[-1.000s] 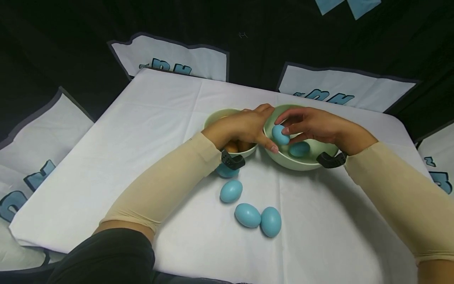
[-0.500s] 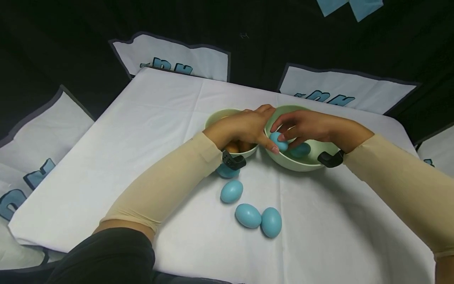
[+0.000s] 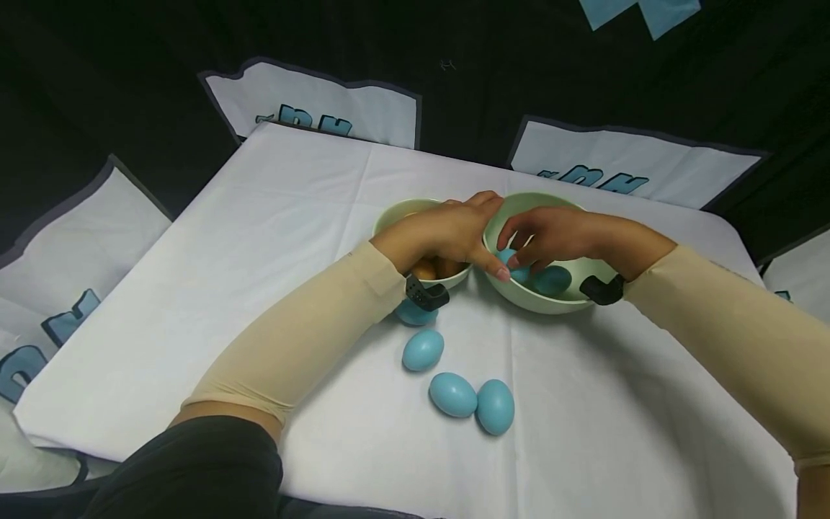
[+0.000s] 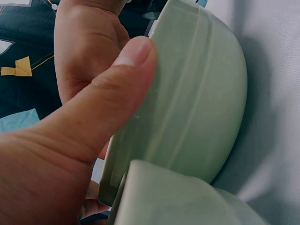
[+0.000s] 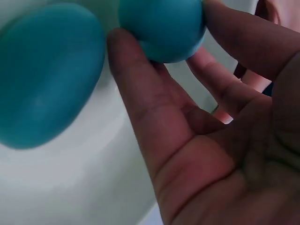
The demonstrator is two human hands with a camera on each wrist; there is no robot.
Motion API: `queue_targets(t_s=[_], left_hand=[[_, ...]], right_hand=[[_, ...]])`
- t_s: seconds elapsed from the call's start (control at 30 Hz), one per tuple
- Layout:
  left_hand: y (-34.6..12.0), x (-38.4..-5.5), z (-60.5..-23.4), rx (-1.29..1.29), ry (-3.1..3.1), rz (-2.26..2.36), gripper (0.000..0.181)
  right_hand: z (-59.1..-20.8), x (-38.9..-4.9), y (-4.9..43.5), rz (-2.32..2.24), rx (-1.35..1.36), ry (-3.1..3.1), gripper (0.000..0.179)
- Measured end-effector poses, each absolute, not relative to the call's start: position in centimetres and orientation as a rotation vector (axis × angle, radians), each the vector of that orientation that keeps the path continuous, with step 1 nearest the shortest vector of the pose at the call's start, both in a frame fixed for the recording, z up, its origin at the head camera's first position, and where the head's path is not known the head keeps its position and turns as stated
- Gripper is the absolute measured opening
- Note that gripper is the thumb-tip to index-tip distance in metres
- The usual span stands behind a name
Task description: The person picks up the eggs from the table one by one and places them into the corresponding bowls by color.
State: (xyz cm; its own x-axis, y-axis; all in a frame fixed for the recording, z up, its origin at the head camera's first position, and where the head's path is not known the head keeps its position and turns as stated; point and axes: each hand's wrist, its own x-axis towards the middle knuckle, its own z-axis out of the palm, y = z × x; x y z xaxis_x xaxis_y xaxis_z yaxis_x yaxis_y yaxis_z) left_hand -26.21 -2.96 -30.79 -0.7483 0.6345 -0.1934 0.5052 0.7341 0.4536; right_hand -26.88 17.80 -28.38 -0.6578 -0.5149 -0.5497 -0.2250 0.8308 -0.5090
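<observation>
My right hand (image 3: pixel 564 234) reaches down into the larger pale green bowl (image 3: pixel 534 304), its thumb and fingers pinching a blue egg (image 5: pixel 161 30). Beside that egg, a second blue egg (image 3: pixel 551 280) lies inside the bowl. At the bowl's left edge, my left hand (image 3: pixel 454 227) grips the rim, with the thumb pressed along the outer wall in the left wrist view. The left wrist and palm pass over a smaller pale green bowl (image 3: pixel 387 218) that holds brown eggs (image 3: pixel 424 269); much of its inside is hidden by the hand.
Several blue eggs lie on the white tablecloth (image 3: pixel 259 303) in front of the bowls: one partly behind the left wristband (image 3: pixel 426 293), a single egg (image 3: pixel 423 350) nearer, and a pair side by side, a left egg (image 3: pixel 452 394) and a right egg (image 3: pixel 496 407). A dark curtain hangs behind.
My right hand has lowered the blue egg deeper into the larger bowl, toward its left side. The other egg in the bowl has shifted slightly right. My left hand stays at the rim.
</observation>
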Motion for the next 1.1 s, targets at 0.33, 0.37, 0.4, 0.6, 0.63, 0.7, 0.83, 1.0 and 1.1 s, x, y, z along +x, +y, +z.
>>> queue_targets(t_s=[0.33,0.37,0.4,0.6,0.63,0.7,0.83,1.0,1.1], left_hand=[[-3.0,-26.2,-30.6,0.842,2.603,0.497,0.130],[-3.0,-26.1,-30.6,0.838,2.600,0.495,0.130],[-3.0,-26.1,-30.6,0.840,2.600,0.496,0.130],[-3.0,-26.1,-30.7,0.848,2.598,0.517,0.130],[-3.0,-26.1,-30.7,0.846,2.597,0.516,0.131],[-3.0,-26.2,-30.7,0.855,2.602,0.494,0.133],[-2.8,-26.3,-30.7,0.870,2.615,0.452,0.132],[-2.9,-26.4,-30.6,0.875,2.628,0.426,0.130],[-2.9,-26.3,-30.6,0.883,2.628,0.435,0.128]], right_hand=[[-27.8,-26.7,16.2,-0.177,-0.771,2.379,0.029],[-27.7,-26.8,16.1,-0.167,-0.775,2.375,0.030],[-27.5,-26.9,15.9,-0.158,-0.779,2.374,0.031],[-27.2,-27.4,15.4,-0.115,-0.802,2.399,0.032],[-27.3,-27.4,15.4,-0.113,-0.803,2.404,0.031],[-27.6,-27.5,15.4,-0.108,-0.801,2.413,0.031],[-28.1,-27.6,15.3,-0.116,-0.812,2.422,0.028],[-28.3,-27.7,15.1,-0.107,-0.815,2.424,0.028],[-28.3,-27.8,15.0,-0.094,-0.819,2.423,0.028]])
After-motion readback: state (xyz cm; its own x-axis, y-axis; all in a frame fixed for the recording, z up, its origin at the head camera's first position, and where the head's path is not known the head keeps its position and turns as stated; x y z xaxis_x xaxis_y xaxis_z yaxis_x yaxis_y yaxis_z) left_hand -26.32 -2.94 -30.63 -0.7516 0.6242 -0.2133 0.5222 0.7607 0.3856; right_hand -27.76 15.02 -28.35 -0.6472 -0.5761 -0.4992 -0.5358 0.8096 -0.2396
